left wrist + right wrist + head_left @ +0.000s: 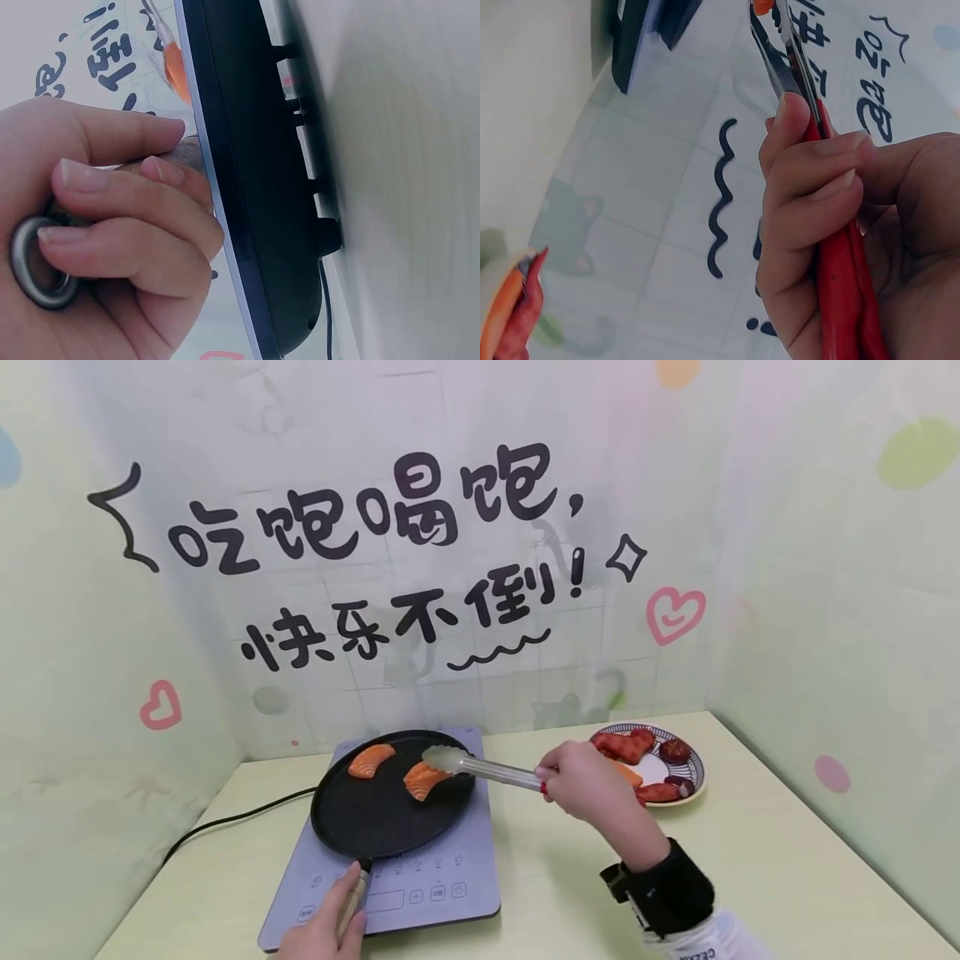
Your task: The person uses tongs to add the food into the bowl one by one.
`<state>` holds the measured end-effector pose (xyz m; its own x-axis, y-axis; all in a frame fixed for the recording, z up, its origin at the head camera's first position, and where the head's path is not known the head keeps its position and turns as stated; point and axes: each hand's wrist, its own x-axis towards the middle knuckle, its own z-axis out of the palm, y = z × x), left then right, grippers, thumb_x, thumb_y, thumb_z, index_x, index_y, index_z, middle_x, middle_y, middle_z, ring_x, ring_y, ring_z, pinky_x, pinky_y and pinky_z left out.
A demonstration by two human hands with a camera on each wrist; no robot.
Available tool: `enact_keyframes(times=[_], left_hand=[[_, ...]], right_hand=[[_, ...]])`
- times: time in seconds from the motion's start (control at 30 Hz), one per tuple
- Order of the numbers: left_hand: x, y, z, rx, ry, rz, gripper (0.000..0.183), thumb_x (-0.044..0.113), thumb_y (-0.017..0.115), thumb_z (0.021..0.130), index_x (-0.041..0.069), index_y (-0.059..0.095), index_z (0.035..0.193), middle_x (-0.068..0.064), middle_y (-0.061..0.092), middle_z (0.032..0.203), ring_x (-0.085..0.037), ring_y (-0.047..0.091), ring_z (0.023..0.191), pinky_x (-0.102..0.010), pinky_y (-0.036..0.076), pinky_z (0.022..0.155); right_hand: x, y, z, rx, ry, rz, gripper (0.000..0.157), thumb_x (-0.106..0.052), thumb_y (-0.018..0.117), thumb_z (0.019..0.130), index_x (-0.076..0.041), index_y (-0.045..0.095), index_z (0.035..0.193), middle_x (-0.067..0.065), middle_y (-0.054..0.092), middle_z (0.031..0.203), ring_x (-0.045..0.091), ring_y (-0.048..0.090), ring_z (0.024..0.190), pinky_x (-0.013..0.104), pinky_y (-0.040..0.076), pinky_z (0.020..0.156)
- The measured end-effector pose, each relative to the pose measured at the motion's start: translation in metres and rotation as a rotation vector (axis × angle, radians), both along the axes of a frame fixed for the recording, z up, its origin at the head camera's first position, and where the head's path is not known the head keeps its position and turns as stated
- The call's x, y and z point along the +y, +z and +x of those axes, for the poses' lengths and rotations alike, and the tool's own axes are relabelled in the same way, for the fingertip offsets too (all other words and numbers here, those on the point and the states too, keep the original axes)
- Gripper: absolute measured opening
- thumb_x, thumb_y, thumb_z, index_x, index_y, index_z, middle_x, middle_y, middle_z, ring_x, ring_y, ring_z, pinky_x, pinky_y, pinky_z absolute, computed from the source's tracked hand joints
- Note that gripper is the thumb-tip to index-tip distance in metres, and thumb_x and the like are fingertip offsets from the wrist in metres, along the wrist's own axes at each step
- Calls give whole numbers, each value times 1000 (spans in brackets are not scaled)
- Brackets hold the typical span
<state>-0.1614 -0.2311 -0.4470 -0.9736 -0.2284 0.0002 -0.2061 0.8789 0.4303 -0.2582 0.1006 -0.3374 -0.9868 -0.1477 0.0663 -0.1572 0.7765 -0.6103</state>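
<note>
My left hand grips the wood-toned handle of a round black flat pan; in the left wrist view, the fingers curl round it beside a metal end ring. With my right hand I hold metal tongs by their red handles, reaching in over the pan's right side. The tongs' tips overlap one salmon slice; orange shows at the tips in the right wrist view. Another salmon slice lies on the pan's far left part.
Beneath the pan is a flat induction cooker with touch buttons; a black cable runs off left. At the back right, a patterned plate holds red meat pieces and an orange slice. A printed curtain stands behind the table.
</note>
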Motion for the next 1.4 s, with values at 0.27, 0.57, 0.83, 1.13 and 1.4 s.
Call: enact_keyframes(times=[0.27,0.57,0.83,1.13,1.4], left_hand=[[2,5,0,-34,2,5,60,28,69,100,18,51,157,-26,73,97,-23,58,66,-36,44,60],[4,9,5,-3,-8,5,58,27,70,99,14,53,154,-22,73,89,-21,57,62,-35,44,59],[1,3,1,-5,-16,9,59,29,70,100,16,53,155,-23,73,90,-21,57,62,-35,44,59],[-1,0,0,-17,-16,7,60,29,69,100,17,52,156,-25,73,92,-22,58,63,-36,45,60],[0,0,0,-23,-11,6,60,30,69,100,16,52,155,-25,73,92,-22,58,64,-36,45,61]], right_hand=[[-13,-12,-3,35,14,27,26,-14,66,103,-11,76,79,-4,63,63,14,51,57,28,39,55],[-12,-15,-7,76,8,96,23,-17,68,103,-11,77,83,-1,59,65,16,50,60,30,38,57],[-10,-16,-9,82,-18,116,24,-20,68,104,-14,76,82,-2,56,64,16,47,59,30,35,55],[-10,-17,-8,109,-37,141,21,-21,69,103,-15,78,86,-2,58,66,16,50,60,30,37,55],[-6,-11,-6,156,-43,190,25,-21,68,103,-18,75,80,-3,58,65,16,50,59,31,36,54]])
